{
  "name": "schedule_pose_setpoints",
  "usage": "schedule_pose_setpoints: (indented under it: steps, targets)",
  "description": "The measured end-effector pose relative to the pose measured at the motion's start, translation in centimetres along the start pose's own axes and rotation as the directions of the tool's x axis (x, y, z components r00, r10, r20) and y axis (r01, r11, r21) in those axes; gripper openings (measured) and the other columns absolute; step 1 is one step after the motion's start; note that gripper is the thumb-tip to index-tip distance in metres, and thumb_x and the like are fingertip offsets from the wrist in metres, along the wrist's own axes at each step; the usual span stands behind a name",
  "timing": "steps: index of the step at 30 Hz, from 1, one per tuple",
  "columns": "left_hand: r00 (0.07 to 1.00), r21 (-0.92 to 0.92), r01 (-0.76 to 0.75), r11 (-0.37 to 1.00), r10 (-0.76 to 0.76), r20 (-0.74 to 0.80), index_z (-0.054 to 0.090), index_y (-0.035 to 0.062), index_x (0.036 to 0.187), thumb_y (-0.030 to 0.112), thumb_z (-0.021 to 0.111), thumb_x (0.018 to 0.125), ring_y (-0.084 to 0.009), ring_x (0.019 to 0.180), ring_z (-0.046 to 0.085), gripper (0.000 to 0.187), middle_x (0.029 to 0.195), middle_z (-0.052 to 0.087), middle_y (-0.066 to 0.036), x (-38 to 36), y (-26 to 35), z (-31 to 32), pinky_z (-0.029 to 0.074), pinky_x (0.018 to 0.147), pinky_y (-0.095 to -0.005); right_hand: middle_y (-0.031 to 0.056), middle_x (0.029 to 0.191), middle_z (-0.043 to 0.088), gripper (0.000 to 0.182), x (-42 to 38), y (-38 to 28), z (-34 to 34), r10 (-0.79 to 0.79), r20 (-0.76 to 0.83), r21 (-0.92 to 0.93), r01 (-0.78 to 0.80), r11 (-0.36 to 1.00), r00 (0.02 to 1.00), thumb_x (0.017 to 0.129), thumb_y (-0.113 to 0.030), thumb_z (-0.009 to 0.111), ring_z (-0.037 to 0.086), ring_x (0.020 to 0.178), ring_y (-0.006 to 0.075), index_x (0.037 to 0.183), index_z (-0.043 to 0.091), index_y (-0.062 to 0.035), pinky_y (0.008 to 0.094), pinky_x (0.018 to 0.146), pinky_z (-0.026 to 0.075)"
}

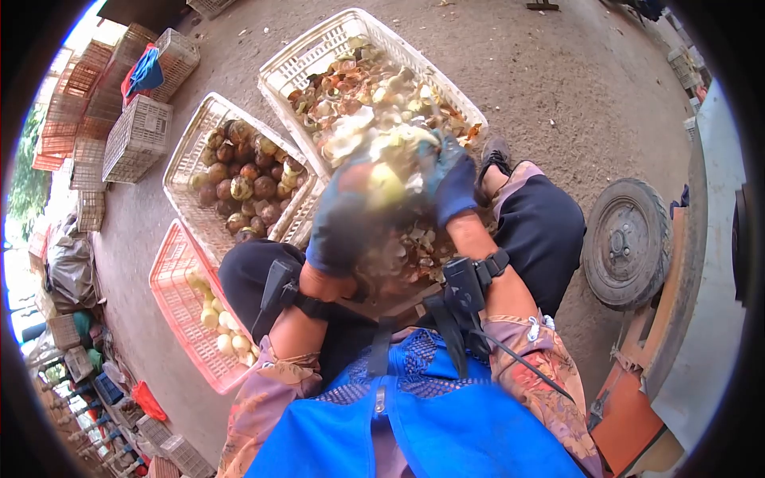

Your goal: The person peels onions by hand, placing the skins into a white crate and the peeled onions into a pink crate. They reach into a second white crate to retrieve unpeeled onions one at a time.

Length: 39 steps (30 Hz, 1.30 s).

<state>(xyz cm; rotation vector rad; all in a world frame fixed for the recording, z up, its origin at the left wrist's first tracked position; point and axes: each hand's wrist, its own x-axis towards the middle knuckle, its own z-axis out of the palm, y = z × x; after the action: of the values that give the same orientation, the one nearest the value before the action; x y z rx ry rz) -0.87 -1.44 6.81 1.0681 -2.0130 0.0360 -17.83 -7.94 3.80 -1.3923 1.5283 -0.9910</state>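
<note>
My left hand (339, 219), in a dark blue glove and smeared by motion, is closed around a pale yellow-green onion (386, 186). Just right of the onion, my right hand (453, 179), also in a blue glove, is bent inward with its fingers blurred; whether it holds a tool or a peel cannot be made out. Loose pale and brown skins (410, 251) lie beneath and between my hands. Beyond them stands a white crate (275, 76) heaped with more peelings.
A second white crate (179, 155) at left holds unpeeled brown-purple onions (247, 171). Below it, a pink crate (171, 291) contains peeled pale ones (227, 323). A wheel (627, 243) stands to the right of my knee. Stacked crates (137, 139) line the far left.
</note>
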Motion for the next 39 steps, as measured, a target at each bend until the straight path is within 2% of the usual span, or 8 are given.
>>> schedule_pose_setpoints:
  steps: [7,10,16,18,21,30,32,39]
  targets:
    - [0.821,-0.654,0.538,0.531,-0.506,0.265,0.059,0.0085,0.127,0.025,0.060,0.094,-0.0145,0.126,0.052,0.037,0.138,0.055,-0.005,-2.7,-2.9,-0.1,0.048,0.096,-0.0294,0.0197,0.083,0.070,0.046,-0.2,0.3,0.2,-0.181,-0.057,-0.089,0.175,0.980,0.982,0.092,-0.026,0.060,0.069,0.076,0.0336,0.131,0.054,-0.0038,0.0434,0.072,0.056]
    - [0.880,0.652,-0.037,0.757,-0.285,0.380,0.060,0.0102,0.127,0.018,0.060,0.091,-0.0165,0.124,0.054,0.036,0.136,0.057,-0.002,-1.2,-1.8,-1.7,0.048,0.097,-0.0298,0.0177,0.096,0.070,0.042,-1.0,1.5,2.3,-0.511,0.190,0.223,0.469,0.854,0.839,0.092,-0.022,0.061,0.069,0.087,0.0291,0.131,0.056,-0.0072,0.0373,0.077,0.055]
    - [0.819,-0.262,0.573,0.777,-0.528,0.226,0.057,0.0043,0.130,0.012,0.060,0.089,-0.0237,0.119,0.059,0.042,0.132,0.060,-0.013,1.2,-0.2,-1.8,0.049,0.098,-0.0301,0.0110,0.103,0.068,0.041,-3.8,-2.8,1.3,-0.340,0.228,0.374,0.240,0.896,0.912,0.087,-0.018,0.068,0.064,0.089,0.0169,0.125,0.060,-0.0048,0.0311,0.080,0.052]
    - [0.946,0.135,0.158,0.978,-0.190,0.262,0.052,0.0024,0.135,0.013,0.061,0.091,-0.0244,0.119,0.059,0.046,0.131,0.059,-0.015,0.5,-1.7,-1.4,0.049,0.099,-0.0323,0.0113,0.102,0.068,0.042,-3.9,-2.3,2.2,-0.361,0.107,0.348,0.305,0.886,0.927,0.085,-0.017,0.069,0.064,0.088,0.0170,0.124,0.060,-0.0039,0.0315,0.081,0.052]
    - [0.552,-0.742,0.064,-0.667,-0.596,0.583,0.049,0.0036,0.137,0.023,0.065,0.094,-0.0261,0.112,0.061,0.050,0.127,0.060,-0.013,0.6,-0.6,-0.8,0.053,0.093,-0.0386,0.0134,0.102,0.068,0.043,-4.8,-2.0,2.3,-0.355,0.017,0.298,0.334,0.894,0.935,0.083,-0.013,0.070,0.065,0.089,0.0205,0.124,0.060,-0.0028,0.0332,0.081,0.052]
    - [0.465,-0.864,0.233,-0.446,-0.729,0.502,0.061,0.0073,0.114,0.026,0.061,0.096,-0.0217,0.092,0.066,0.026,0.100,0.066,-0.009,-0.5,-2.4,0.5,0.057,0.079,-0.0382,0.0197,0.112,0.068,0.038,-6.1,-1.8,1.1,-0.427,0.166,-0.084,0.444,0.892,0.889,0.092,-0.018,0.061,0.068,0.098,0.0338,0.126,0.059,-0.0027,0.0387,0.080,0.055]
    - [0.842,-0.472,0.450,0.758,-0.537,-0.058,0.061,0.0072,0.115,0.028,0.059,0.096,-0.0201,0.096,0.065,0.028,0.103,0.065,-0.006,-1.6,-3.2,1.3,0.056,0.083,-0.0367,0.0195,0.110,0.068,0.037,-6.3,-1.8,1.2,-0.447,0.226,-0.158,0.485,0.860,0.865,0.091,-0.019,0.060,0.067,0.096,0.0358,0.125,0.060,-0.0035,0.0403,0.079,0.055]
    - [0.876,-0.320,0.439,0.839,-0.480,-0.057,0.061,0.0053,0.116,0.024,0.057,0.097,-0.0186,0.100,0.062,0.028,0.107,0.065,-0.005,-1.4,-2.4,1.4,0.050,0.092,-0.0330,0.0197,0.091,0.061,0.024,-7.2,-0.8,3.7,-0.440,0.232,-0.382,0.497,0.779,0.868,0.084,-0.017,0.062,0.063,0.080,0.0377,0.105,0.056,-0.0071,0.0449,0.068,0.052]
